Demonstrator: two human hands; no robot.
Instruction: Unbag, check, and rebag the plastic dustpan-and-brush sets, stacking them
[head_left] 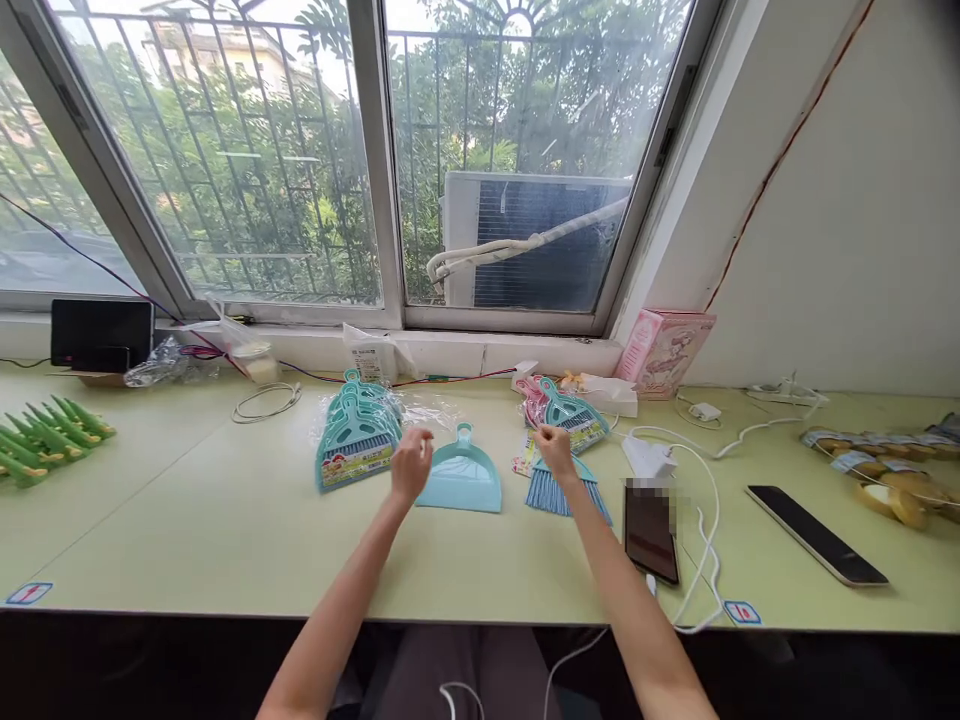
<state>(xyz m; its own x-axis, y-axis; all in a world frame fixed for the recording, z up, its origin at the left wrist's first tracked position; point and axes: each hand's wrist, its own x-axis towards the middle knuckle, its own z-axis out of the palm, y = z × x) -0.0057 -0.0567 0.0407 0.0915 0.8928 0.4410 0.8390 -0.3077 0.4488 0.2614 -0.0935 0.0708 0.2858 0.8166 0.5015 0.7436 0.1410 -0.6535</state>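
My left hand (pixel 412 466) is raised at the left edge of a light blue dustpan (pixel 461 480), its fingers curled; whatever they may hold is hidden. The dustpan lies on the table with its looped handle pointing away from me. My right hand (pixel 555 450) is closed over the handle end of a small hand brush (pixel 559 492) with blue bristles facing me. Its handle is covered by the hand. Left of the dustpan sits a stack of packaged teal dustpan sets (pixel 358 440). Behind my right hand are another teal set (pixel 581 418) and a pink one (pixel 531 398).
A tablet or phone (pixel 651 532) and white cables (pixel 709 530) lie right of the brush. Further right are a black phone (pixel 817 535) and rolls of tape (pixel 892 490). Green spiky objects (pixel 49 440) stand far left. A pink box (pixel 664 352) stands by the window.
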